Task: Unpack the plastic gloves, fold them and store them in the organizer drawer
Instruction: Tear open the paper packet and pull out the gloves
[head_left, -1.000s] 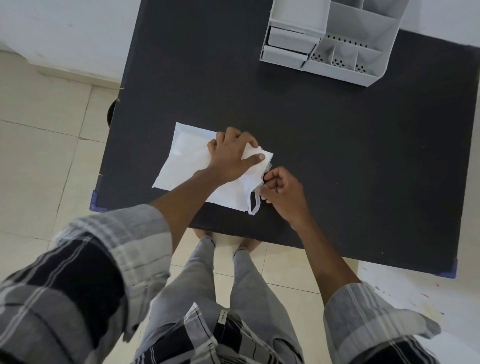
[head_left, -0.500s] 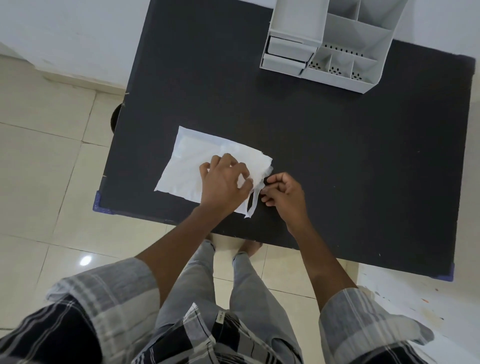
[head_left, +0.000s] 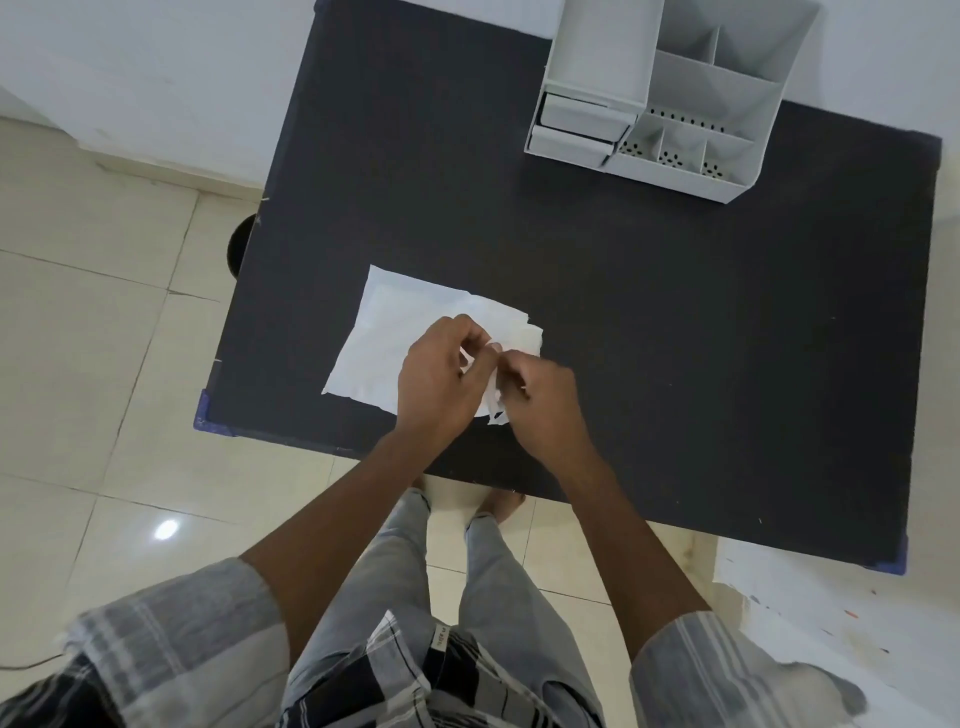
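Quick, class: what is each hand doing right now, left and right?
Left hand: pinched shut on the white glove packet.
Right hand: pinched shut on the packet's torn end.

Your left hand (head_left: 439, 382) and right hand (head_left: 540, 397) meet, fingers curled. Both forearms reach forward, sleeves rolled.

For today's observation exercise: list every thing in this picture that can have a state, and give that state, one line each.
White plastic glove packet: lying flat on the black table, its right edge lifted.
Left hand: pinching the packet's right edge.
Right hand: pinching the same edge.
Grey plastic desk organizer: upright, open compartments look empty.
Two small organizer drawers: pushed in or nearly so.
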